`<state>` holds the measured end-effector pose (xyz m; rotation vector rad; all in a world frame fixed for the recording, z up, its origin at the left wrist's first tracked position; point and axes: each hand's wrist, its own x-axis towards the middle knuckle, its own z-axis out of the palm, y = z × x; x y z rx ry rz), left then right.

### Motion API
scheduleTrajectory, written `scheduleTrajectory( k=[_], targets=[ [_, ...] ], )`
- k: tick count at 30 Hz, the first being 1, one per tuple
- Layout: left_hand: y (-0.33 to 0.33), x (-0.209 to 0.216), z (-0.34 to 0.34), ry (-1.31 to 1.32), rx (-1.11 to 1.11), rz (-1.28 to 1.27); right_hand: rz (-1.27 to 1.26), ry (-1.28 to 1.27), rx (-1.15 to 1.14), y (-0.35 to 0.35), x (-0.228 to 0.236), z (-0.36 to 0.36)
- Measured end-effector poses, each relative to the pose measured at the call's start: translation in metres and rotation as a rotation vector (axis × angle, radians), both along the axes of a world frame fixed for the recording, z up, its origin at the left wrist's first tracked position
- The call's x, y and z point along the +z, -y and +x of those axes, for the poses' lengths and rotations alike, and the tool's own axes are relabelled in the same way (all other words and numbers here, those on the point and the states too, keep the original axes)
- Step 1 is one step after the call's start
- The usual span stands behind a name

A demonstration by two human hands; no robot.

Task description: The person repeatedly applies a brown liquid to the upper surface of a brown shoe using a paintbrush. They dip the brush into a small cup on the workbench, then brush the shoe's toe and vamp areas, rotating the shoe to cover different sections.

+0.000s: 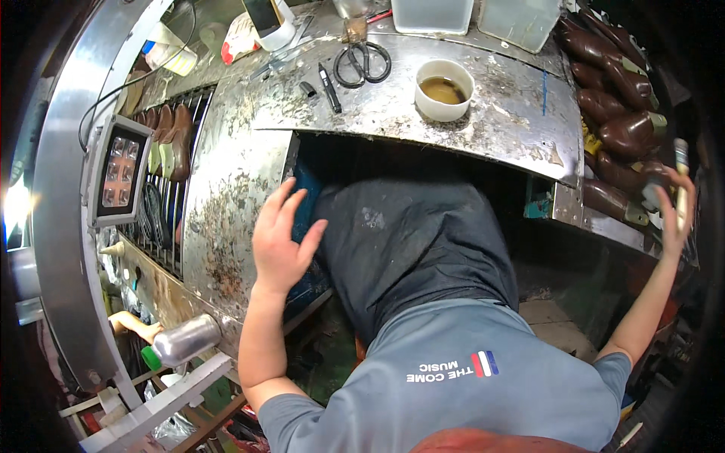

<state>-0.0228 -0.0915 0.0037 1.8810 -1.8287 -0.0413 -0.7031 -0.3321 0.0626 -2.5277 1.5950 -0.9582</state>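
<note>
My left hand (281, 245) is raised over the left side of the worn metal bench (226, 241), fingers spread, holding nothing. Out at the far right, my right hand (672, 230) grips a slim tool with a pale wooden handle, which looks like a brush (682, 160). A blurred grey part beside it is unclear. Close to that hand lie several brown shoe lasts (623, 132) in a pile. On the bench top stands a white bowl (444, 109) with brown liquid in it. Black-handled scissors (362, 66), a black marker pen (330, 89) and its loose cap (307, 89) lie left of the bowl.
Clear plastic bins (432, 16) stand at the back. A lamp panel (117, 172) hangs at left beside a rack with more lasts (177, 143). Lower left is a metal bottle (185, 340) with a green cap. The bench has a cut-out around my lap.
</note>
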Motion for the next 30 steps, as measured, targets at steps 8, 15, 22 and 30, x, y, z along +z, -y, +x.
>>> scheduleTrajectory(
  k=[8,15,22,30],
  targets=[
    [0.038,0.015,-0.066,-0.259,-0.344,0.049,-0.061,0.893,0.138,-0.044,0.05,0.061],
    [0.088,0.041,-0.116,-0.604,-0.874,0.179,0.816,1.438,1.095,-0.058,-0.005,0.243],
    [0.053,0.007,-0.089,-1.013,-0.887,0.683,1.09,1.09,0.889,-0.074,0.014,0.384],
    [-0.055,-0.102,-0.061,-1.854,-0.503,0.518,0.152,0.242,0.542,0.027,-0.006,0.384]
  ],
)
